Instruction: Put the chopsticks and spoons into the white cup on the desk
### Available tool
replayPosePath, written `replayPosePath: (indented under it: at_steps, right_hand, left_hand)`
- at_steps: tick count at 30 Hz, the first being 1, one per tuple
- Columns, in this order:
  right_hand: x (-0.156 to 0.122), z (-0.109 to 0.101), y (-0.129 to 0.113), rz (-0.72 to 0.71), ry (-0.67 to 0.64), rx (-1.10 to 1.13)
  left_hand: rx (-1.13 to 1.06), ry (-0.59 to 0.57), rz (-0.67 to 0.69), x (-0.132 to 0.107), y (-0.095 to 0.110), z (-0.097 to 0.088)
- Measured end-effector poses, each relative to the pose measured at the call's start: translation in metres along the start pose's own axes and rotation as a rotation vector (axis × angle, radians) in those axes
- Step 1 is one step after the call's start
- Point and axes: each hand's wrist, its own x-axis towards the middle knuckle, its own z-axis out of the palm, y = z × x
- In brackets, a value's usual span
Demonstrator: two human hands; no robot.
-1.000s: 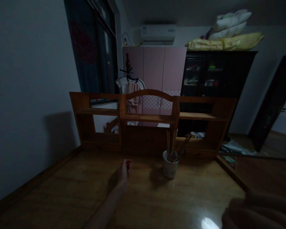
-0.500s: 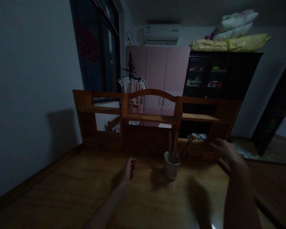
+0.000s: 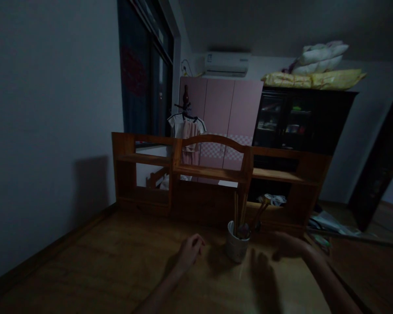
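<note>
A white cup (image 3: 237,252) is seen standing upright on the worktop (image 3: 114,261), in front of the wooden shelf (image 3: 212,173), between the two hands. Wooden sticks (image 3: 236,209) are held in it; some point straight up, and some are tipped to the right. The left hand (image 3: 190,252) is placed to the left of the cup, loosely curled; whether it is fully closed cannot be told. The right hand (image 3: 288,245) is held to the right, its fingers spread. The cup is touched by neither, and which hand is nearer cannot be told.
</note>
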Motion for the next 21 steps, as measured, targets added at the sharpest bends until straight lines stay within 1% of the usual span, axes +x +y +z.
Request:
replayPosePath:
  at_steps: [1,2,4,6,7,9,10,12,15,18,21]
  right_hand:
    - [-0.004,0.013,0.003,-0.022,-0.029,0.030]
    - [-0.008,0.027,0.006,-0.066,-0.029,0.130]
    - [-0.013,0.057,0.007,-0.137,0.016,0.318]
    - [-0.014,0.084,0.003,-0.132,0.047,0.438]
    - [-0.014,0.095,-0.001,-0.127,0.084,0.473]
    - [-0.012,0.110,-0.011,-0.113,0.181,0.507]
    - [-0.010,0.115,-0.017,-0.105,0.238,0.518]
    - [-0.009,0.120,-0.029,-0.096,0.303,0.559]
    - [-0.011,0.123,-0.044,-0.125,0.274,0.703]
    - [-0.013,0.126,-0.054,-0.118,0.263,0.839]
    - [-0.016,0.128,-0.057,-0.100,0.304,0.831]
  left_hand:
    - [0.028,-0.008,0.022,-0.002,0.002,0.001]
    - [0.057,-0.019,0.041,-0.003,0.003,0.001]
    - [0.105,-0.038,0.063,-0.005,0.005,0.002]
    - [0.137,-0.039,0.082,-0.007,0.006,0.002]
    - [0.152,-0.034,0.096,-0.007,0.007,0.002]
    - [0.174,-0.021,0.130,-0.009,0.009,0.003]
    - [0.179,-0.021,0.144,-0.010,0.010,0.004]
    - [0.182,-0.040,0.151,-0.013,0.013,0.006]
    - [0.190,-0.093,0.123,-0.018,0.017,0.010]
    - [0.224,-0.135,0.111,-0.024,0.022,0.014]
    - [0.284,-0.171,0.156,-0.030,0.027,0.017]
